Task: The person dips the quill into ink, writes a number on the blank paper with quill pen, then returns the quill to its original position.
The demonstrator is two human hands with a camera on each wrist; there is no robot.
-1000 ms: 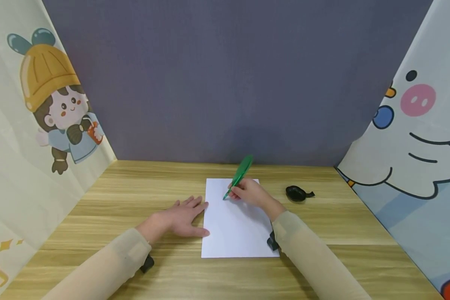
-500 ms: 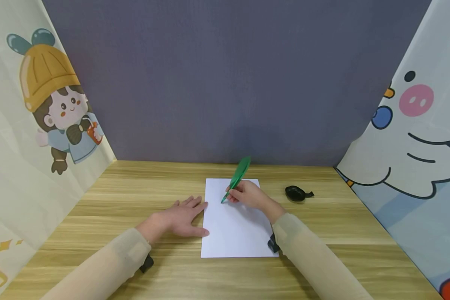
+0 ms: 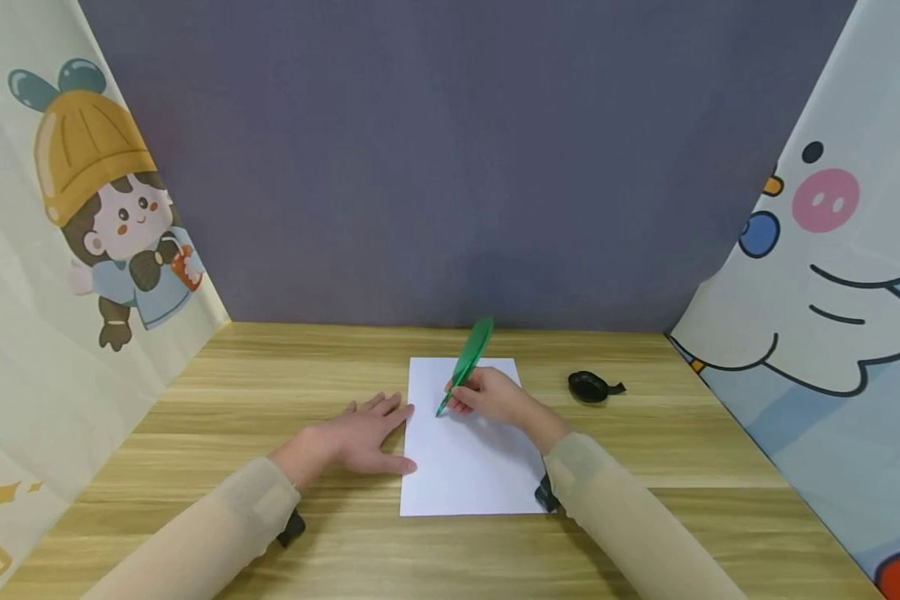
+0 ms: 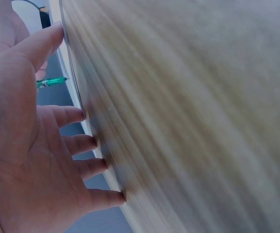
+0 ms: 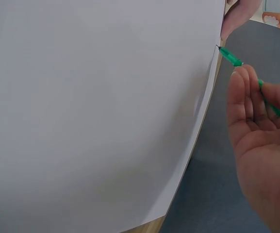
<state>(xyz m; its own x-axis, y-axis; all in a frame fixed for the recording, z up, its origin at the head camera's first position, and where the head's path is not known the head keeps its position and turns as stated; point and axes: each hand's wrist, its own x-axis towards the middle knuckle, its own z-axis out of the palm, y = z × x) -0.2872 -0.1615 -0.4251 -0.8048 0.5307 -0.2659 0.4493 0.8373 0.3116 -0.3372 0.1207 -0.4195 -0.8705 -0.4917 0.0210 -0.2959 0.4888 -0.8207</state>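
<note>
Green pen (image 3: 469, 354): since the earlier frames its tip has slid toward the left and near edges of the white sheet (image 3: 468, 479), and my right hand (image 3: 498, 396) has gone along with it.
Right-hand grip: narrow, I pinch the pen between thumb and fingers low on its shaft.
Pen's lean: tilted, feather-shaped top up and toward the right, tip down at the far left part of the sheet; how hard it presses I cannot tell.
Left hand (image 3: 367, 437): spread wide and holding nothing, fingertips down on the table (image 3: 195, 450), thumb tip and index fingertip at the sheet's left edge, same place as before.
Sheet on the table: flat, roughly midway between the table's left and right edges, its far edge near the table's far edge.
Black piece (image 3: 588, 387): round with a short tail, well apart from my hands, right of the sheet toward the table's far right corner.
My sleeves (image 3: 202, 533): pale, the right one passing over the sheet's right edge.
Grey backdrop (image 3: 450, 167): upright along the table's far edge.
</note>
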